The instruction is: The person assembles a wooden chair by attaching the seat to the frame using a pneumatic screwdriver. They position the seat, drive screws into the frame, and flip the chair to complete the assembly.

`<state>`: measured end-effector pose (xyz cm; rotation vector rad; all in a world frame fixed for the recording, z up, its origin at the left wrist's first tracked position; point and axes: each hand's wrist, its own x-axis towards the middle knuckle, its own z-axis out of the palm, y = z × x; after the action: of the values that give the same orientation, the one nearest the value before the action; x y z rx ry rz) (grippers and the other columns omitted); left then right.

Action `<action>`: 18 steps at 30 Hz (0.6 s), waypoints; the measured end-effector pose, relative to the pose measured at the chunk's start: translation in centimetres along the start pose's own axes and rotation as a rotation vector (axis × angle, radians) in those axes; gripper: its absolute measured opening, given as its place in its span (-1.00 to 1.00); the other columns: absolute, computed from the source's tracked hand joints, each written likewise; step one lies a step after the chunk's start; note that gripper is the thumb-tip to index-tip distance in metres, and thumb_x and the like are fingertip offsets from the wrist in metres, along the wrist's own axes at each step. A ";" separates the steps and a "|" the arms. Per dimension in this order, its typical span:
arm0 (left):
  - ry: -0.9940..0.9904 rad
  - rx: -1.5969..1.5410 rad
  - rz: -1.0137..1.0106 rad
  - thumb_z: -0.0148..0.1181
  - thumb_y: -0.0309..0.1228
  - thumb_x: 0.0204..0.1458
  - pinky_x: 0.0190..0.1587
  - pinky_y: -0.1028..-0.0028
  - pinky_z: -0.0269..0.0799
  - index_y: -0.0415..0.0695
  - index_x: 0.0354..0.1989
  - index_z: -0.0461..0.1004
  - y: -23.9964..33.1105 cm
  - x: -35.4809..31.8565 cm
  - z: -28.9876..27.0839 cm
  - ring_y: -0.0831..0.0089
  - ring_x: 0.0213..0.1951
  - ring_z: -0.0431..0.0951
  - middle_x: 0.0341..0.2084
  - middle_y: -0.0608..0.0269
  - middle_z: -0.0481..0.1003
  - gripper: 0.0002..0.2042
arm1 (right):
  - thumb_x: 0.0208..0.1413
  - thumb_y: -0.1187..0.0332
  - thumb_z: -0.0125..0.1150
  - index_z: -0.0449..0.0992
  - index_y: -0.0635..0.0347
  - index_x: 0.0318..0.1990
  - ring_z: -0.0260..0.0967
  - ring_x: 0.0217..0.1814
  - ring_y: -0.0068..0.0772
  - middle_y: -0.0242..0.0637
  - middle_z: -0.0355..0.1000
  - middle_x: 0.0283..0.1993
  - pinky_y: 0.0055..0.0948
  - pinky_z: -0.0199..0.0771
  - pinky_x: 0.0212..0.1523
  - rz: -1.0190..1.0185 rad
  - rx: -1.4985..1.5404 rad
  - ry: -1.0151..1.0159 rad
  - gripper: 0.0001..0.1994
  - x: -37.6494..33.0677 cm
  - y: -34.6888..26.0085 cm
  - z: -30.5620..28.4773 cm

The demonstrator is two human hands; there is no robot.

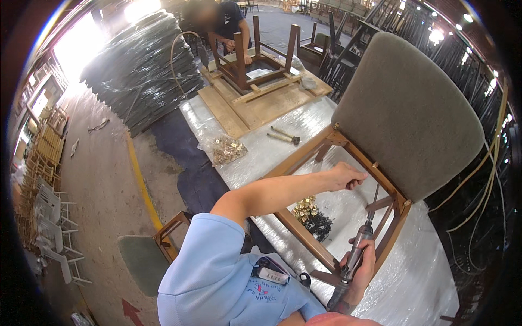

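Note:
A wooden chair frame lies on the wrapped tabletop, its grey upholstered back toward the far right. My right hand is wrapped round a power screwdriver, whose long bit points away from me toward the frame's back rail. Over the frame's opening, close to that rail, my left hand is closed in a pinch. Whatever its fingers hold is too small to make out. Brass-coloured fittings sit along the back rail. Inside the frame, a heap of brass fittings lies beside a pile of small black screws.
A clear bag of brass fittings and a two-handled tool lie beyond the frame. Farther off, a person works at an upturned wooden frame on boards. Wrapped stacks stand left; cables hang right. Another chair stands low left.

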<state>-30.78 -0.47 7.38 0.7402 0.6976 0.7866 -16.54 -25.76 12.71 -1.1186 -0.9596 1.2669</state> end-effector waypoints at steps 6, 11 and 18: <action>-0.039 -0.037 -0.001 0.37 -0.20 0.09 -0.63 0.55 -0.06 -0.18 -0.52 0.46 1.6 -1.1 1.7 0.64 -0.65 0.10 -0.66 0.41 0.25 -0.67 | 0.43 0.11 -0.28 0.30 0.17 -0.21 0.36 -0.62 -0.49 -0.05 0.38 -0.13 -0.58 0.32 -0.65 0.022 0.040 -0.078 -0.67 0.5 -0.3 -0.3; -0.058 -0.079 0.072 0.36 -0.18 0.09 -0.65 0.53 -0.08 -0.17 -0.54 0.45 1.3 -1.8 1.9 0.64 -0.67 0.07 -0.66 0.42 0.25 -0.66 | 0.42 0.10 -0.25 0.31 0.17 -0.20 0.37 -0.59 -0.51 -0.07 0.39 -0.13 -0.57 0.34 -0.64 0.036 0.024 -0.115 -0.67 0.6 -0.4 0.0; -0.036 -0.022 0.087 0.38 -0.16 0.06 -0.65 0.54 -0.08 -0.16 -0.54 0.44 0.7 -1.7 3.0 0.65 -0.68 0.09 -0.66 0.39 0.28 -0.64 | 0.42 0.08 -0.26 0.27 0.12 -0.20 0.34 -0.64 -0.47 -0.06 0.33 -0.11 -0.59 0.32 -0.68 0.013 0.028 -0.136 -0.68 0.4 -0.2 -0.5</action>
<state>-29.62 -2.42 10.05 0.7671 0.6264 0.8568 -15.99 -25.41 12.82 -1.0289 -1.0334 1.3766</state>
